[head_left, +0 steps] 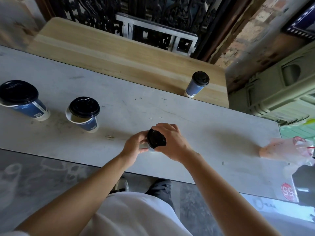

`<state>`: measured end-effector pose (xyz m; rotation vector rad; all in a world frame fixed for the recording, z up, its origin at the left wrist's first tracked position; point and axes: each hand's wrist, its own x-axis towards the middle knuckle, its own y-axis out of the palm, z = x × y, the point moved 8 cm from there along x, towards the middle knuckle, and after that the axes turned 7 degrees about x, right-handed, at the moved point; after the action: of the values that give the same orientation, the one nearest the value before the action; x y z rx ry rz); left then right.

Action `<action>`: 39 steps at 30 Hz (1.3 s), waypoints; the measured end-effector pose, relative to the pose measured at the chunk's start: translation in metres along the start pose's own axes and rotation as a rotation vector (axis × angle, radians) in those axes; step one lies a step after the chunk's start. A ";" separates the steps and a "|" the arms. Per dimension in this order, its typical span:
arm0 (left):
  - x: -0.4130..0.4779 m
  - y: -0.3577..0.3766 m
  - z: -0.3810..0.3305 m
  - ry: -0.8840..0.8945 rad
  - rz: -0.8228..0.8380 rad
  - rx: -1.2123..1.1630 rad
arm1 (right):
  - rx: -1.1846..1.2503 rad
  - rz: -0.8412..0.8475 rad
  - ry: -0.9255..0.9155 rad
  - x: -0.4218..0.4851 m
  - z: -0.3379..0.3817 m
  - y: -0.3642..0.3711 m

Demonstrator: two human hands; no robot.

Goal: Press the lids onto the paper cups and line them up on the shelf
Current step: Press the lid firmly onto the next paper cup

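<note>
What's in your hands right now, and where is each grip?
Left hand grips the paper cup by its side wall; right hand grips the black lid by its rim, atop that cup.

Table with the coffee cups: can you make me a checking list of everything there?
Surface: grey table, scuffed; wooden shelf behind it.
Job's things: shelf cup stands lidded on the shelf; left cup and middle cup on the table, lids sitting crooked; held cup under a black lid.
Clutter: plastic bag at the table's right end.
Grip: left hand holds the held cup; right hand curls over the black lid.
Cables: nothing seen.
Surroundings: iron grille, brick wall, green crate.
</note>
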<state>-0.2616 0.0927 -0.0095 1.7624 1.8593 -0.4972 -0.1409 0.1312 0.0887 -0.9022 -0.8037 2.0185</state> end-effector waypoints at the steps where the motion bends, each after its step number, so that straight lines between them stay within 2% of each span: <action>1: -0.003 0.002 -0.002 0.000 -0.002 -0.014 | 0.030 -0.012 -0.003 0.000 -0.002 0.001; 8: -0.006 0.006 -0.014 0.120 -0.069 0.042 | 0.326 -0.168 0.032 -0.008 -0.021 0.006; 10: -0.009 0.006 -0.016 0.148 -0.078 0.052 | 0.612 -0.236 0.157 -0.012 -0.036 0.012; 13: -0.010 0.006 -0.020 0.201 -0.105 0.101 | 1.182 -0.420 0.421 -0.025 -0.064 0.027; 15: -0.008 0.005 -0.020 0.219 -0.125 0.125 | 1.367 -0.413 0.486 -0.028 -0.069 0.038; 24: -0.004 0.002 -0.030 0.301 -0.133 0.264 | 1.365 -0.390 0.496 -0.023 -0.070 0.045; 31: -0.006 0.009 -0.028 0.314 -0.097 0.245 | 1.401 -0.375 0.504 -0.025 -0.070 0.049; 39: -0.005 0.007 -0.028 0.362 -0.158 0.279 | 1.350 -0.411 0.463 -0.024 -0.068 0.049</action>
<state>-0.2578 0.1061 0.0158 2.0011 2.2850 -0.5474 -0.0942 0.1021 0.0212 -0.2934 0.5957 1.3969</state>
